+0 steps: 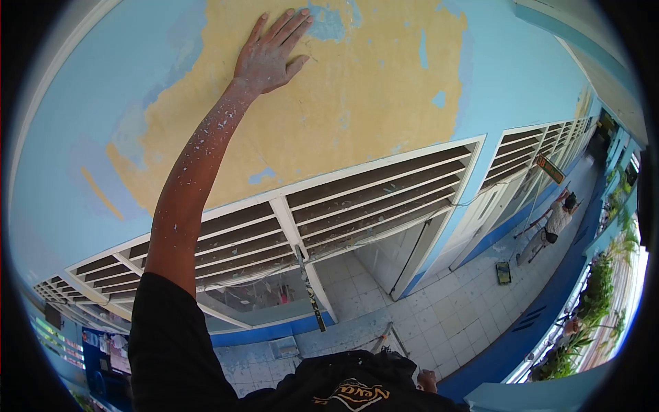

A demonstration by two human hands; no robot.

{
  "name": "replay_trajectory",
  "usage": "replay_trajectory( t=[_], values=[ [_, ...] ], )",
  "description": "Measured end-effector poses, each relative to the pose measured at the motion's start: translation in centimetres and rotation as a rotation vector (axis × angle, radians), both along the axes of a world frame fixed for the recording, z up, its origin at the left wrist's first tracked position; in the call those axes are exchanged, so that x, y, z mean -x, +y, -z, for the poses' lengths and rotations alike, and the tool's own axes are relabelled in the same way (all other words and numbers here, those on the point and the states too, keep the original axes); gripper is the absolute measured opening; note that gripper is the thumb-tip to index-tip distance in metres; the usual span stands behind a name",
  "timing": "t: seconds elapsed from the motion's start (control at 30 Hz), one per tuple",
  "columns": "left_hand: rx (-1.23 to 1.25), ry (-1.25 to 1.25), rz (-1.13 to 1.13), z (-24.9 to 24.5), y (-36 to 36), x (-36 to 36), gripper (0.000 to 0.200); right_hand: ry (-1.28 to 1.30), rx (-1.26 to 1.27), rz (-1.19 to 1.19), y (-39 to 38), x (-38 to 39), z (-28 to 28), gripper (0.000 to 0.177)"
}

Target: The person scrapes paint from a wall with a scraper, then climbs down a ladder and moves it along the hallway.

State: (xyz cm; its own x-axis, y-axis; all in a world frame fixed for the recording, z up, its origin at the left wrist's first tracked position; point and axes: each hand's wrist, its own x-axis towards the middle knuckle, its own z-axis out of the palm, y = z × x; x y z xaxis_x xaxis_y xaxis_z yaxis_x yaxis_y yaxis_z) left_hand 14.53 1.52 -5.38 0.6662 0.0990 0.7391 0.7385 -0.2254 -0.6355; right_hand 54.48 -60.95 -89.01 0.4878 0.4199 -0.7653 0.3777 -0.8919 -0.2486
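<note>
My left hand (274, 55) lies flat on the wall's yellowish bare patch (343, 89), fingers spread and nothing held. Pale flakes and dust cover this hand and forearm. Around the patch, the wall keeps its light blue paint (89, 130), and smaller blue bits remain within it. Down at the lower right, beside my black shirt (343, 384), my right hand (427, 380) shows small with curled fingers; whatever it holds is hidden. A long narrow tool (310, 292) with a speckled handle hangs at the louvre frame, touched by neither hand.
White louvres (377, 199) with paint flakes run below the patch. Part of a ladder-like frame (390, 336) stands below me on the tiled floor (439, 323). Another person (555, 223) is farther along the corridor, near a hanging sign (550, 169). Plants (596, 295) line the right side.
</note>
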Motion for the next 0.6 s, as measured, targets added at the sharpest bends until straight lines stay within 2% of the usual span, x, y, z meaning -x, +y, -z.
replay_trajectory(
  t=[0.13, 0.23, 0.3, 0.37, 0.43, 0.53, 0.6],
  values=[
    [-0.01, -0.038, 0.021, 1.0, -0.4, -0.6, 0.079, -0.059, -0.157, -0.216, -0.4, 3.3, -5.3, 0.034],
    [0.02, 0.013, 0.046, 0.7, -0.4, 0.4, 0.082, -0.171, -0.204, -0.156, 0.9, 4.6, -7.2, 0.035],
    [0.052, 0.049, 0.016, 0.2, -0.9, 1.4, 0.085, -0.251, -0.235, -0.037, 4.5, 5.0, -10.1, 0.036],
    [0.094, 0.072, -0.054, 0.1, -1.7, 2.4, 0.089, -0.282, -0.318, -0.031, 9.0, 4.5, -12.4, 0.037],
    [0.07, 0.016, 0.017, 0.7, -1.8, 3.9, 0.098, -0.351, -0.549, -0.039, 15.6, 4.2, -16.4, 0.044],
    [0.11, -0.104, 0.005, 1.7, -3.0, 6.1, 0.115, -0.361, -1.153, -0.233, 26.8, 6.0, -32.3, 0.045],
    [0.156, -0.198, -0.042, 2.9, -4.1, 7.7, 0.129, -0.284, -1.196, -0.249, 32.5, 9.1, -45.7, 0.05]
  ],
)
